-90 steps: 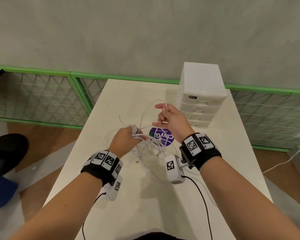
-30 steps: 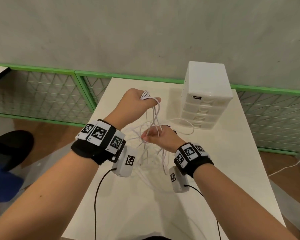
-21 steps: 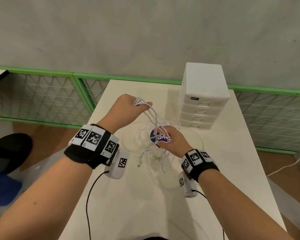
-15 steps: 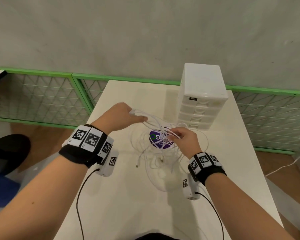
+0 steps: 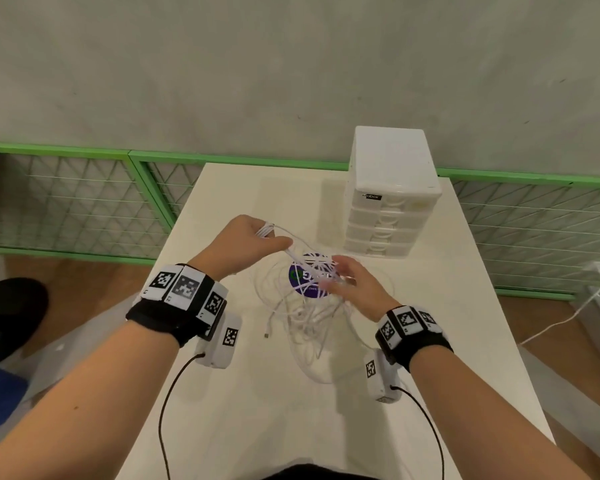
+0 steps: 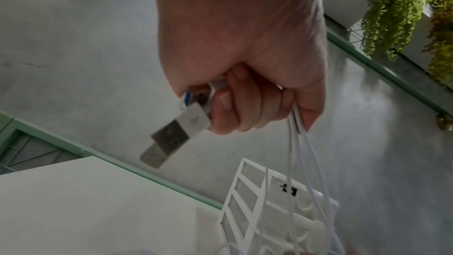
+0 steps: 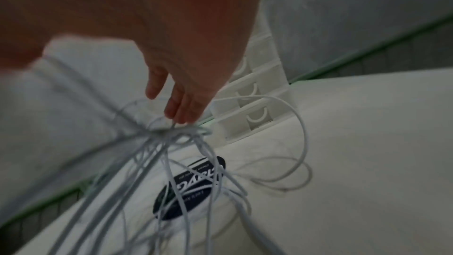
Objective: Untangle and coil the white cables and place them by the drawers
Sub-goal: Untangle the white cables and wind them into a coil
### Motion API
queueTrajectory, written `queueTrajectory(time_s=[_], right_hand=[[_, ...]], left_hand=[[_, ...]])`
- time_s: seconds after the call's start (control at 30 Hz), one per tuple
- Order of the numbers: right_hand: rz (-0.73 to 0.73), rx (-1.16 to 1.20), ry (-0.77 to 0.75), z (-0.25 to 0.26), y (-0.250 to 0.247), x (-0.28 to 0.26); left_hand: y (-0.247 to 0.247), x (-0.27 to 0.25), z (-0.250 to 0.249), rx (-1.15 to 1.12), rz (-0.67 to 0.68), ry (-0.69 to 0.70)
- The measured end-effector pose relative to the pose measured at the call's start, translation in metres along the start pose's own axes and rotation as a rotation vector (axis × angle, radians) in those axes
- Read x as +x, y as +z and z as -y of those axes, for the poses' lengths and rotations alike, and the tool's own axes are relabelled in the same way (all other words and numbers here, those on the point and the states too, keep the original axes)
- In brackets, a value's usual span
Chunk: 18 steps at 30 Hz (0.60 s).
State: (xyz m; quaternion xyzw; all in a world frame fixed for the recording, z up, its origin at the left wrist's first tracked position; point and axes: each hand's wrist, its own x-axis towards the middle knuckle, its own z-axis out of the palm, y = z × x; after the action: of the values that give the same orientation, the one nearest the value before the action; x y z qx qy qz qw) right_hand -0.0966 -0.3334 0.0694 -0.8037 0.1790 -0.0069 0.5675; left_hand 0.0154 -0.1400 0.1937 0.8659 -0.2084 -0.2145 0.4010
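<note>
the left hand point(image 5: 246, 242) grips the white cables point(image 5: 305, 306) by their plug ends above the tabletop point(image 5: 257, 393); the right hand point(image 5: 355, 289), fingers straight, touches the strands near the drawers point(image 5: 388, 202).

A set of drawers point(image 5: 392, 199) stands at the table's point(image 5: 239, 410) far right. Cables point(image 5: 305, 317) lie tangled just before it, over a sticker point(image 5: 305, 278).

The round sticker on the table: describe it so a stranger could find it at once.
Start at the white table and its drawer unit at the far edge. Just in front of the drawers, under the tangle of white cables, lies the sticker. It is the only dark, purple-blue patch on the tabletop.
</note>
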Motion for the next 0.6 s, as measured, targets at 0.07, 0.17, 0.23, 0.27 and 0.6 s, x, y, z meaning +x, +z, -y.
queueTrajectory(time_s=[0.07,0.17,0.23,0.27,0.6], right_hand=[[-0.161,0.194,-0.023,0.006,-0.003,-0.002],[-0.392,-0.097,-0.15,0.004,-0.002,0.006],[-0.406,-0.449,-0.169,0.002,0.002,0.015],[-0.321,-0.587,-0.089,0.001,0.003,0.019],[-0.047,-0.172,0.058,0.006,0.014,0.018]], left_hand=[[0.001,-0.002,0.003,0.001,0.012,-0.004],[0.003,-0.005,0.003,0.003,0.043,0.032],[0.003,-0.007,0.002,0.007,0.048,0.06],[0.003,-0.007,0.003,0.002,0.043,0.071],[0.001,-0.007,0.035,0.03,0.004,-0.058]])
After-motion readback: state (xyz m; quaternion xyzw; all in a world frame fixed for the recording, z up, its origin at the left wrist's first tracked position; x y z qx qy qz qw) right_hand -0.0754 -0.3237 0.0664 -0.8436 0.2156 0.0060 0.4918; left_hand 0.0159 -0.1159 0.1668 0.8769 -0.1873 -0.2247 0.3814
